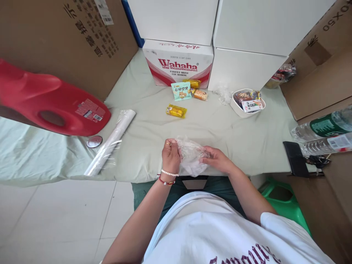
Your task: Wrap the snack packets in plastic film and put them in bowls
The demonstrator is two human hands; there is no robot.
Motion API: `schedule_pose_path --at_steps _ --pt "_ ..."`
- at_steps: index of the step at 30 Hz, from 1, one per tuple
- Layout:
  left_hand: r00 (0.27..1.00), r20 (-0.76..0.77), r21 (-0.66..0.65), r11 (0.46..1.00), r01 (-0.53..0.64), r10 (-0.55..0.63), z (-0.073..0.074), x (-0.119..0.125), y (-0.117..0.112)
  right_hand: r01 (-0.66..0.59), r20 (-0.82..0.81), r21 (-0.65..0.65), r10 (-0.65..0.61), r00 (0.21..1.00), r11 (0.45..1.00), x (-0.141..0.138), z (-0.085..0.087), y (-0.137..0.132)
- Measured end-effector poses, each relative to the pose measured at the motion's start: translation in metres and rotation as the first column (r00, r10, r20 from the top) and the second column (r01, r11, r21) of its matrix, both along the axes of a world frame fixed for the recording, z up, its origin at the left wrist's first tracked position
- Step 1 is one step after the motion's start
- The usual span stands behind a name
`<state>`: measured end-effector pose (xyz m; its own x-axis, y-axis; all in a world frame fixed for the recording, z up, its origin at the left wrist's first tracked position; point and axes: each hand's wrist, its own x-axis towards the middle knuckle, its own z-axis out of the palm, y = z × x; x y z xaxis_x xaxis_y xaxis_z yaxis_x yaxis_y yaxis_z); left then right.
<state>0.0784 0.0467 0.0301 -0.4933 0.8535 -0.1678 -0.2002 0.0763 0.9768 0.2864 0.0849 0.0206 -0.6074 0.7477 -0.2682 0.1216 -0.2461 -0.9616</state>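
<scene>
Left hand: the bare left hand point(171, 156), with a white beaded bracelet point(169, 172) at its wrist, grips the left edge of a crumpled, see-through plastic bundle point(192, 156) between thumb and fingers.
Right hand: the bare right hand point(217, 159) grasps the bundle's right side, thumb extended across it.
Plastic bundle: between both hands, over the front edge of the pale green cloth point(145, 143); whether anything is inside, I cannot tell.
Snacks: a yellow wrapped snack point(176, 111) lies beyond the hands; a light-blue packet point(181, 91) sits farther back, by the white-and-red Wahaha carton point(178, 66).
Bowl: a white, rounded bowl point(238, 107) holding packaged snacks, beside crumpled clear plastic point(223, 93).
Left side: a long white roll wrapped in clear film point(111, 141) lies slanted near a large red plastic jug point(68, 106).
</scene>
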Motion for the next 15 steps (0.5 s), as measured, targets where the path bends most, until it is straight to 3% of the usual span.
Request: schedule_pose_path --at_steps 3,6,8,11,13,15 --pt "1.0 -0.007 -0.041 0.999 -0.014 0.013 -0.008 -0.011 -0.003 0.098 -0.007 -0.146 -0.1 0.995 0.985 0.006 -0.004 0.001" --pt "0.999 0.028 -0.089 0.995 -0.034 0.037 -0.014 -0.012 -0.006 0.159 0.107 -0.12 -0.146 0.983 0.98 0.016 -0.007 0.004" --pt "0.998 0.05 -0.101 0.994 -0.032 0.038 -0.015 -0.009 -0.007 0.223 0.228 0.085 -0.237 0.944 0.971 0.019 -0.006 0.007" --pt "0.998 0.07 -0.086 0.996 0.001 0.005 -0.013 -0.001 -0.008 0.195 0.292 0.503 -0.377 0.879 0.842 0.013 0.002 0.009" --pt "0.997 0.074 -0.069 0.997 0.035 -0.03 -0.01 0.002 -0.009 0.072 0.279 0.64 -0.319 0.906 0.765 0.003 0.009 0.011" --pt "0.995 0.074 -0.046 0.996 0.074 -0.071 -0.007 0.004 -0.01 -0.027 0.256 0.648 -0.184 0.949 0.761 -0.01 0.013 0.015"
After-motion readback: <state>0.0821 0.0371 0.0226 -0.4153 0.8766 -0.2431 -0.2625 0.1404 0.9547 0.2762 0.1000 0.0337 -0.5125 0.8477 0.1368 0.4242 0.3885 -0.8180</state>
